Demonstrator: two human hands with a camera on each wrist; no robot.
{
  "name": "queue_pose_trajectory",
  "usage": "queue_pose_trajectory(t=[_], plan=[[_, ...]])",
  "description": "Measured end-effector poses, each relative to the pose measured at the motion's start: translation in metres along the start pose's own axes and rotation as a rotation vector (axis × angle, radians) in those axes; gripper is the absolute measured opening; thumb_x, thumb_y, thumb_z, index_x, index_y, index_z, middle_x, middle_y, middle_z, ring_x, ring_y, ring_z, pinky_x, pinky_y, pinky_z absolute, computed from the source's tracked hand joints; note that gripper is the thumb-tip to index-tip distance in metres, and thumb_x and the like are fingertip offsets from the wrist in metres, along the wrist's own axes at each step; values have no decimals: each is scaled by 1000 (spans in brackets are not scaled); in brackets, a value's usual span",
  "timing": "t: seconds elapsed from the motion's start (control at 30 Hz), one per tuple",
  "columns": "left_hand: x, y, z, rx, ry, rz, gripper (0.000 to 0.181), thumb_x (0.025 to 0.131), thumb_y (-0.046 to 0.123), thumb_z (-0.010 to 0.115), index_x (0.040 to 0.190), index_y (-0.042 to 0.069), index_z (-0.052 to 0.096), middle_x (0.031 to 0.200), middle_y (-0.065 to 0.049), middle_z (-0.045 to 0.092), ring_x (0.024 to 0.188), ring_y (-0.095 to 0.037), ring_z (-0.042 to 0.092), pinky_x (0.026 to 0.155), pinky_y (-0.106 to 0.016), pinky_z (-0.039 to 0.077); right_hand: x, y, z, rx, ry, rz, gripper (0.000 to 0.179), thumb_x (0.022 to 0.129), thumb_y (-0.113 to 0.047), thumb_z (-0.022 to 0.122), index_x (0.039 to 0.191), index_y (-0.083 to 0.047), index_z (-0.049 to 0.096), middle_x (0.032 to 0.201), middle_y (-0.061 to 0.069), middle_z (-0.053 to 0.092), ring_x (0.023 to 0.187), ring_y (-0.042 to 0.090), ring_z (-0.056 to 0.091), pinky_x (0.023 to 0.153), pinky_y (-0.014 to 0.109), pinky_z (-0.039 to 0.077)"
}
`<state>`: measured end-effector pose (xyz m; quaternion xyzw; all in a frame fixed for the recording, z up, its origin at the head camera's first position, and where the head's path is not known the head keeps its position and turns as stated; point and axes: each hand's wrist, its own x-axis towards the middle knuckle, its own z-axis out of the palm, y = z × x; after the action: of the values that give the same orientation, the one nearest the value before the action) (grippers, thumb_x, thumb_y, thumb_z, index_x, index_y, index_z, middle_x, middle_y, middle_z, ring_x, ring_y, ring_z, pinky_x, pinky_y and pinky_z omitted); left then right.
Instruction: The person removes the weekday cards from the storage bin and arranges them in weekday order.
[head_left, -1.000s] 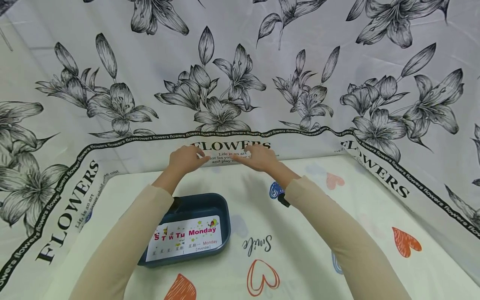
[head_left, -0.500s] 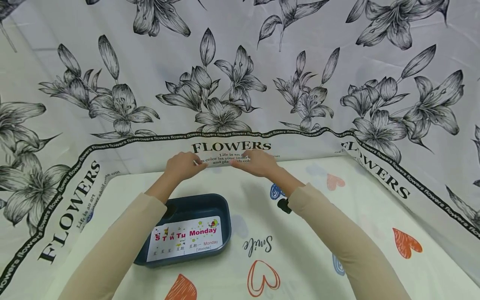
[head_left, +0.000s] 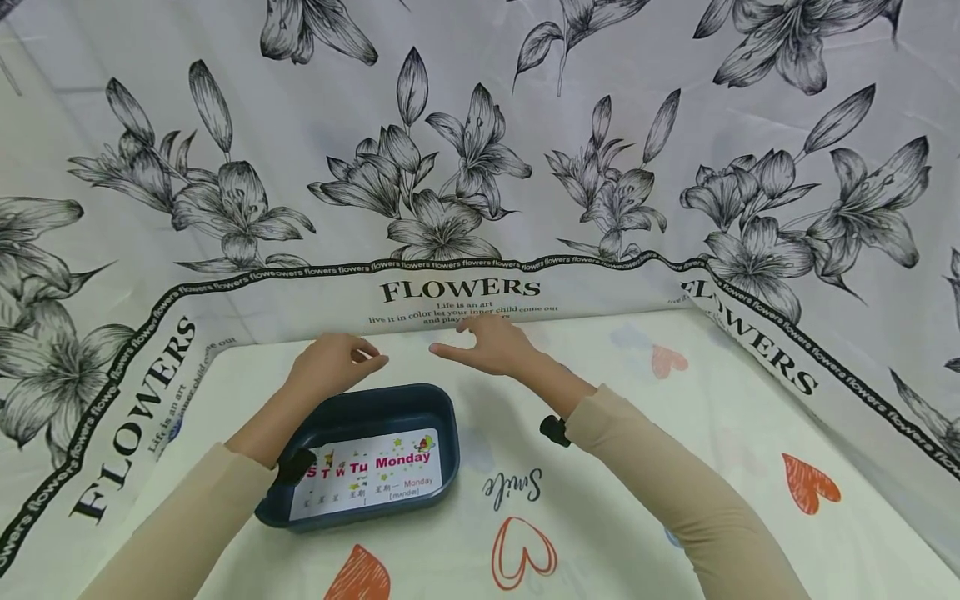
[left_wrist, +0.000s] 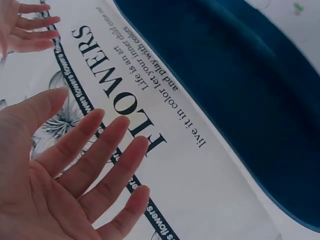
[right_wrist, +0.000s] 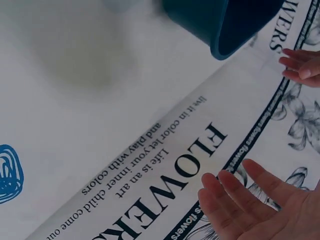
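Note:
My left hand hovers above the back rim of a dark blue tray; its fingers are loosely extended and hold nothing, as the left wrist view also shows. Facing it, to the right of the tray, my right hand is in the air with thumb and fingers apart and nothing between them. Inside the tray lie overlapping white cards; the top one reads "Monday", and the others show only their left edges. The left wrist and its black strap cover part of the tray's left side.
A white tablecloth with printed hearts and the word "Smile" covers the table. Behind it hangs a white curtain with black flower drawings and "FLOWERS" lettering, bending round at left and right.
Both hands have come back from near the curtain toward me and down. The left hand has also shifted left, nearer the tray. The tray and cards stay in place.

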<state>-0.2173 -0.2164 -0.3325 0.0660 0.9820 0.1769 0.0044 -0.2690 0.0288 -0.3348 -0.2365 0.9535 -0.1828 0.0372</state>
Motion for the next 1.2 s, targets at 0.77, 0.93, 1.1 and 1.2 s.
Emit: queue_pose_trajectory(t=[0.77,0.93,1.1,1.2], plan=[[-91,-58,4,-145,72,-82,50,86,41,62,114,0,62,103,-21,66,98,-40,60,76,-53,47,-20,-42,25,76,-181,-182,65,81,-65,52,125,-17,57,123,4,58,102,16,56,83,33,48],[-99,-71,5,-157,63,-113,51,86,41,62,116,0,62,108,-23,64,103,-44,57,77,-54,47,-19,-44,35,98,-226,-218,65,80,-63,55,125,-16,57,121,3,59,103,15,57,85,31,47],[-104,-83,9,-177,32,-152,55,87,43,60,119,-1,59,113,-26,60,105,-44,55,78,-55,46,-21,-48,46,93,-258,-235,65,81,-61,56,126,-14,56,123,2,57,108,15,54,89,30,46],[-107,-88,11,-183,40,-179,57,87,43,60,122,-2,57,114,-26,60,105,-44,55,78,-56,45,-23,-52,51,81,-275,-242,67,80,-62,56,126,-14,56,124,1,57,111,14,52,92,29,44]])
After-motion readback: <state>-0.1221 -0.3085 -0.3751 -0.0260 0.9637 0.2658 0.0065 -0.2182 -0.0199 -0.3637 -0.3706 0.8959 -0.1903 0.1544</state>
